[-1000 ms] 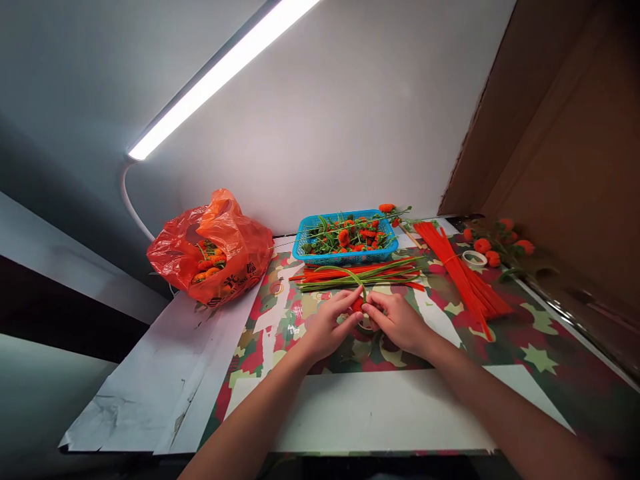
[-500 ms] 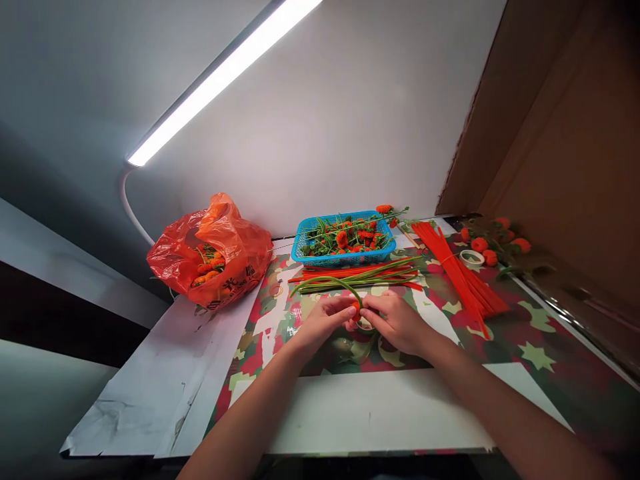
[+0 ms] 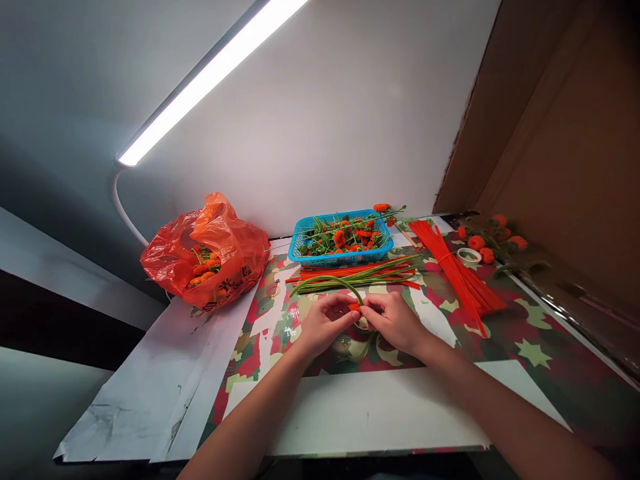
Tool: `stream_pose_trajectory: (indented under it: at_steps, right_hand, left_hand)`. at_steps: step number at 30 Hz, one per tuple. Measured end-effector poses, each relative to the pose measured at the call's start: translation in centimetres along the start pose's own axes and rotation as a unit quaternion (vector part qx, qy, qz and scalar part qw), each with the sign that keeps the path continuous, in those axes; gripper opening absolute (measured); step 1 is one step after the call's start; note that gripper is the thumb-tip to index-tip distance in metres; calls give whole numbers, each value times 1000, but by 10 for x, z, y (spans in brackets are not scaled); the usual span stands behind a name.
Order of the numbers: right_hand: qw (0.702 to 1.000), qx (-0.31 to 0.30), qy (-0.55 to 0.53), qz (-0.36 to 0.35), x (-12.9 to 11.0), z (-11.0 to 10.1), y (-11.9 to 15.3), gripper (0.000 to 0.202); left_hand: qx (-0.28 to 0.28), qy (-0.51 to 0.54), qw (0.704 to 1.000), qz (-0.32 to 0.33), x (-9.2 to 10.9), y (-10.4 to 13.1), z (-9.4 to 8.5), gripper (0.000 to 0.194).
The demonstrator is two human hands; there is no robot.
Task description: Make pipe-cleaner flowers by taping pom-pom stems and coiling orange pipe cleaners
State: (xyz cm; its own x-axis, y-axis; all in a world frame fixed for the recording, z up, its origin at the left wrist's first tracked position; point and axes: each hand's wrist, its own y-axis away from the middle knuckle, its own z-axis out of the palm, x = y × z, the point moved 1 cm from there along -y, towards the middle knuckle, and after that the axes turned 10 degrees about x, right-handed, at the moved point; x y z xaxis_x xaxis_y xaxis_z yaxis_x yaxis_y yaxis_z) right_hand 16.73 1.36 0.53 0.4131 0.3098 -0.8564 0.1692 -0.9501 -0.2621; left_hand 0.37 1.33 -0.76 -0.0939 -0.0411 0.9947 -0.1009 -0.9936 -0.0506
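Note:
Between the fingertips of my left hand (image 3: 324, 325) is a small orange fuzzy flower head (image 3: 355, 307), pinched and partly hidden by the thumb. My right hand (image 3: 398, 323) is closed in a pinch against its right side, where a green fuzzy stem (image 3: 357, 291) meets it. From there the stem arcs up and leftward over the table. Just behind the hands lie loose green pipe cleaners (image 3: 383, 272) on top of red ones (image 3: 320, 274). A pale ring, perhaps a tape roll (image 3: 362, 324), shows partly below my fingertips.
A blue basket (image 3: 294, 248) of orange flowers with green stems stands behind. On the left sits a red plastic bag (image 3: 235, 250) with more flowers. To the right are a red pipe cleaner bundle (image 3: 457, 277), a white tape roll (image 3: 469, 256) and orange flowers (image 3: 477, 243). A lamp (image 3: 215, 80) hangs overhead.
Both hands stay together at the flower head, with slight finger shifts; less of the orange shows now. The whole view has shifted a little, moving the surroundings slightly left.

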Motion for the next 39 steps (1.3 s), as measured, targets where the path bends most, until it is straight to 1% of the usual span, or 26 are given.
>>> stream_pose_trajectory:
  at_steps: [3,5,7,10,14,18,21,24,28,30,32,36,38,39]
  right_hand:
    - [999,-25,-12,25,0,-1,0,28]
    - [999,-37,-9,22,0,-1,0,27]
    - [999,-30,16,-14,-2,-2,1,26]
    - [992,-3,94,-83,-2,-1,1,26]
    - [972,-2,182,-150,-1,3,0,23]
    - [961,-18,207,-180,1,7,1,22]
    - [958,-8,223,-179,1,10,3,21]
    - [960,30,234,-152,0,13,4,21]
    - [971,78,212,-83,-2,15,5,22]
    - [971,87,205,-87,-2,15,5,22]
    - [969,79,196,-124,-1,14,5,23]
    - [967,30,159,-198,3,10,3,23]
    - [965,9,140,-223,3,8,3,22]
    - [965,3,133,-228,3,6,3,22]
  left_hand:
    - [-8,-29,999,22,-1,1,0,30]
    - [-16,-36,999,13,-1,1,0,31]
    - [-18,-39,999,-16,1,0,0,33]
    - [-10,-55,997,-52,4,0,2,35]
    - [-10,-66,996,-64,9,0,2,33]
    - [-13,-66,995,-68,8,-1,0,28]
    - [-6,-76,996,-47,4,-1,0,24]
    - [34,-76,996,-21,0,0,3,21]
    - [103,-56,993,-22,-1,5,10,25]
    - [110,-38,993,-37,0,5,11,27]
    - [90,-7,994,-68,-1,2,9,29]
    - [7,59,986,-154,-7,-5,-2,30]
    - [-28,73,982,-173,-7,-7,-7,27]
    - [-38,73,982,-171,-7,-7,-8,26]
